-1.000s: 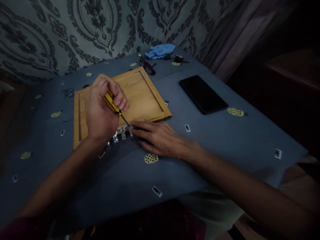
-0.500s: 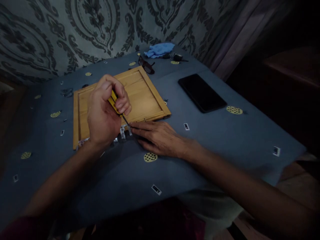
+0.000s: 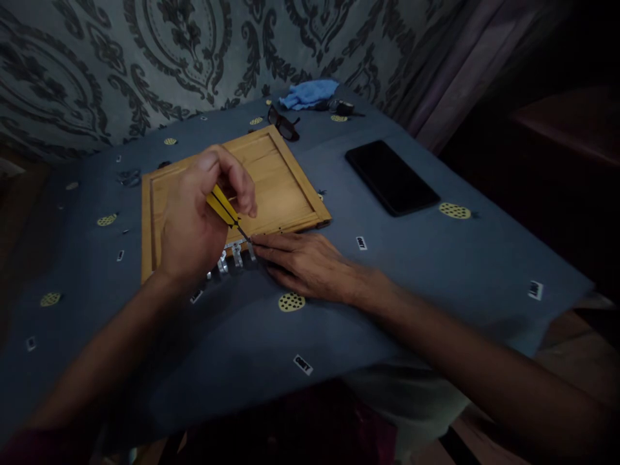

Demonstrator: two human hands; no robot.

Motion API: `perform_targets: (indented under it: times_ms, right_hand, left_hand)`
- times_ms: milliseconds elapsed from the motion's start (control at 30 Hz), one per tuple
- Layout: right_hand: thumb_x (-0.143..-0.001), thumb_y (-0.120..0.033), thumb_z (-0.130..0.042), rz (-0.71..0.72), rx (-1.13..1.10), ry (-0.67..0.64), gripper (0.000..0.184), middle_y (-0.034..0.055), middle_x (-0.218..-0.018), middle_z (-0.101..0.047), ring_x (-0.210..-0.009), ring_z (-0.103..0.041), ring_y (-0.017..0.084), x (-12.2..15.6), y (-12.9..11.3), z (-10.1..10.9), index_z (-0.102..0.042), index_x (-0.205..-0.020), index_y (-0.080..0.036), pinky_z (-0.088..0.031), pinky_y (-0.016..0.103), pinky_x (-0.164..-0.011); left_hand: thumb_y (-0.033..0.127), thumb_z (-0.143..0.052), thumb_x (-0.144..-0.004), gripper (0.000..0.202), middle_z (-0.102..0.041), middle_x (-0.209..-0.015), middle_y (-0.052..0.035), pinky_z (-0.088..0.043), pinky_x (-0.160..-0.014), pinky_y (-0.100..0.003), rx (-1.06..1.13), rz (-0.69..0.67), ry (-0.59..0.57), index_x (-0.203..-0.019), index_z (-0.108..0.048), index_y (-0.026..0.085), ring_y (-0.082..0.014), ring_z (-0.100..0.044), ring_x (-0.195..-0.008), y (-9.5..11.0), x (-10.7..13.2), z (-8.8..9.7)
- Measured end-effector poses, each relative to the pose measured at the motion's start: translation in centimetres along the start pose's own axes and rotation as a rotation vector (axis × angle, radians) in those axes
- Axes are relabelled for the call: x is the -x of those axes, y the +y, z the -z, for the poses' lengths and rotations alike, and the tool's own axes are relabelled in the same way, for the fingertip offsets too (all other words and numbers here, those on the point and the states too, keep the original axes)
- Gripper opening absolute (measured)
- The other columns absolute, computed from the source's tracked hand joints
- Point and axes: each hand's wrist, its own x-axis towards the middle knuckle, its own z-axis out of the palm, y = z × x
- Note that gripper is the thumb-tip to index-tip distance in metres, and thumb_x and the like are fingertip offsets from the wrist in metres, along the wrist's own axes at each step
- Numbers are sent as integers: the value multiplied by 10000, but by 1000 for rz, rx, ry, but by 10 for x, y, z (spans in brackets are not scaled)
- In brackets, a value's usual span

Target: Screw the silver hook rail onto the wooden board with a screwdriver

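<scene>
My left hand [image 3: 194, 216] is closed round a yellow-handled screwdriver [image 3: 223, 206], though its fingers curl loosely and stand partly off the handle. The shaft slants down to the right, and its tip meets the near edge of a framed wooden panel [image 3: 285, 187]. Along that edge sits a row of shiny metal clips [image 3: 237, 254], partly hidden by my left wrist. Flat and stretched out, my right hand [image 3: 314, 265] has its fingertips beside the screwdriver tip and the rightmost clip. Whatever lies under those fingertips is hidden.
A black tablet or large phone [image 3: 392, 177] lies right of the panel. Behind are sunglasses [image 3: 284, 124], a blue cloth [image 3: 310, 94] and a small dark object [image 3: 341, 108]. Clear plastic-looking items [image 3: 128, 178] lie at left. A patterned blue cloth [image 3: 387, 310] covers the table.
The fingers of my left hand have loosened and lifted from the screwdriver handle, and the hand has shifted slightly left. More clips show now. My right hand stays put.
</scene>
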Motion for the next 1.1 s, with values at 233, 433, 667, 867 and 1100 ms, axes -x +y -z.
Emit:
perform_targets:
  times_ms: [233, 433, 667, 867, 1100]
  right_hand:
    - [-978, -184, -589, -14, 15, -47, 445, 158, -1490, -636, -1246, -703, 299, -1, -3, 3, -620, -1416, -114, -624, 463, -972]
    - [-986, -173, -570, -23, 76, -50, 427, 149, -1484, -642, -1221, -716, 283, -2, -6, 4, -630, -1405, -117, -629, 436, -963]
    - [-993, -171, -568, 7, 71, 2, 404, 163, -1441, -672, -1210, -722, 284, -1, -5, 1, -639, -1386, -107, -631, 447, -970]
    - [-991, -170, -546, 9, 78, 10, 394, 156, -1430, -680, -1226, -713, 276, -1, -5, 1, -648, -1369, -132, -632, 451, -976]
    - [-961, -158, -573, 7, 81, -15, 432, 150, -1448, -668, -1237, -708, 260, -1, -5, 2, -636, -1388, -130, -623, 402, -997]
  left_hand:
    - [386, -673, -888, 219, -398, -546, 15, -341, -504, -308, 58, -4, 144, -719, -596, 270, -156, -359, -478, -1, 0, -3]
    - [370, -664, -954, 274, -307, -475, 64, -222, -428, -269, 210, -6, 1, -722, -594, 241, -113, -254, -400, -5, -3, -4]
    - [625, -580, -975, 480, -555, -692, -28, -434, -652, -350, -19, -93, 80, -688, -642, 246, -181, -535, -642, -7, 1, -2]
    - [710, -589, -933, 591, -379, -547, 29, -304, -484, -270, 116, -3, 81, -624, -545, 208, -106, -364, -475, -3, 2, -14]
    - [587, -782, -850, 537, -313, -509, 79, -197, -391, -231, 229, 52, -128, -612, -488, 205, -57, -232, -402, -9, -3, -6]
